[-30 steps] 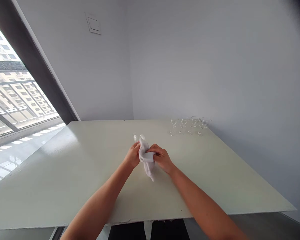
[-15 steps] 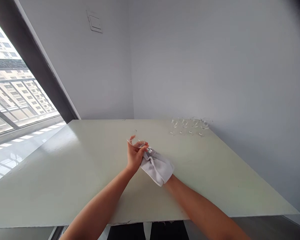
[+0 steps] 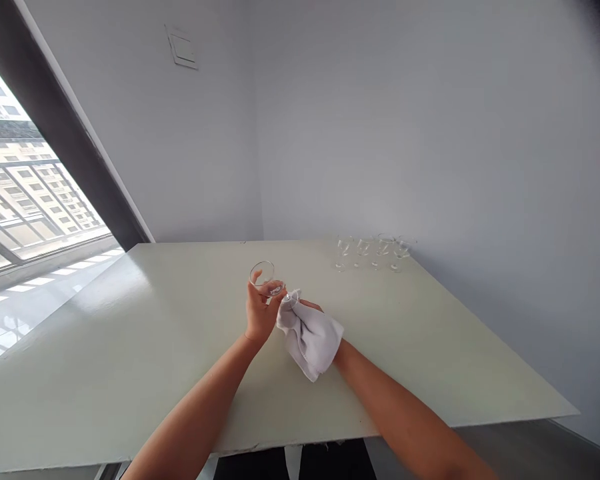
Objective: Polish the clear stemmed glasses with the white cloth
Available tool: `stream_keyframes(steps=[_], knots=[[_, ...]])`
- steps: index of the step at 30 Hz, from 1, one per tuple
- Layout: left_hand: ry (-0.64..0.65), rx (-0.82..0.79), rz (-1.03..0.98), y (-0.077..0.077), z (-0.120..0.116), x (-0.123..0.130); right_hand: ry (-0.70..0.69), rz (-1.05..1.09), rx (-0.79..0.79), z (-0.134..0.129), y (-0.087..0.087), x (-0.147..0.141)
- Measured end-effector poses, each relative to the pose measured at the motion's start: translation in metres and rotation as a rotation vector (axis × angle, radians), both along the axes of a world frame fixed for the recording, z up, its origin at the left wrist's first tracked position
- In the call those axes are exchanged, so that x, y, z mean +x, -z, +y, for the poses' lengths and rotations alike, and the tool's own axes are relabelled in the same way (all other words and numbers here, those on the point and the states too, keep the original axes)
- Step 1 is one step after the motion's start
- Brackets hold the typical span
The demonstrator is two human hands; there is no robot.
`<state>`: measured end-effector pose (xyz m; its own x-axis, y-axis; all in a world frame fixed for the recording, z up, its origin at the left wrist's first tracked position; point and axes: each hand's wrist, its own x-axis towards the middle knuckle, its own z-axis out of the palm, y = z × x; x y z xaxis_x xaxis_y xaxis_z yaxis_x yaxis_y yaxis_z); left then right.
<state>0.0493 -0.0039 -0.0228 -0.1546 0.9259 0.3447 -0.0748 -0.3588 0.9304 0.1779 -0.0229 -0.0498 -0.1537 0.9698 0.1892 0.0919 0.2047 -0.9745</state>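
Observation:
My left hand (image 3: 261, 308) is wrapped round the bowl of a clear stemmed glass (image 3: 263, 272), which is tilted with its rim toward the upper left. The glass's foot end lies against a white cloth (image 3: 314, 337). Draped over my right hand (image 3: 311, 305), the cloth hides most of it, with some fingers showing behind. The right hand holds the cloth around the foot of the glass. Both hands are above the pale table.
Several clear stemmed glasses (image 3: 376, 252) stand upright in a row at the table's (image 3: 180, 347) back right. Walls rise behind and to the right. A window (image 3: 30, 193) is at the left.
The glass has turned so that its rim shows as a rounder opening. The cloth has shifted around the foot, and fingers of my right hand now show behind it. The view has shifted slightly.

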Motion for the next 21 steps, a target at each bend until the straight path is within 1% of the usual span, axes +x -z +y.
stream_keyframes(steps=[2,4,6,7,9,11,12,14,17,19,21], knots=[[-0.051,0.011,0.016,-0.002,0.003,-0.005,-0.081,-0.173,-0.005,-0.001,-0.002,0.007],[-0.114,0.026,0.049,-0.006,0.005,-0.009,-0.154,-0.391,0.065,-0.002,-0.006,0.014],[-0.168,0.043,0.099,-0.01,0.004,-0.011,-0.181,-0.536,0.142,-0.002,-0.012,0.02],[-0.183,0.045,0.123,-0.011,0.003,-0.011,-0.151,-0.575,0.165,-0.001,-0.016,0.023],[-0.191,0.025,0.162,-0.013,-0.001,-0.008,-0.012,-0.613,0.208,0.001,-0.023,0.025],[-0.173,-0.017,0.176,-0.013,-0.007,-0.001,0.117,-0.597,0.253,0.005,-0.028,0.023],[-0.152,-0.04,0.171,-0.012,-0.01,0.003,0.138,-0.605,0.28,0.006,-0.029,0.02],[-0.11,-0.082,0.14,-0.008,-0.014,0.009,0.128,-0.657,0.309,0.008,-0.029,0.013],[-0.08,-0.127,0.107,-0.002,-0.017,0.015,0.146,-0.736,0.304,0.01,-0.022,0.003],[-0.07,-0.131,0.164,0.001,-0.016,0.016,0.157,-0.769,0.303,0.013,-0.016,0.002],[-0.039,-0.095,0.269,0.004,-0.014,0.016,0.174,-0.812,0.261,0.018,-0.011,0.006]])
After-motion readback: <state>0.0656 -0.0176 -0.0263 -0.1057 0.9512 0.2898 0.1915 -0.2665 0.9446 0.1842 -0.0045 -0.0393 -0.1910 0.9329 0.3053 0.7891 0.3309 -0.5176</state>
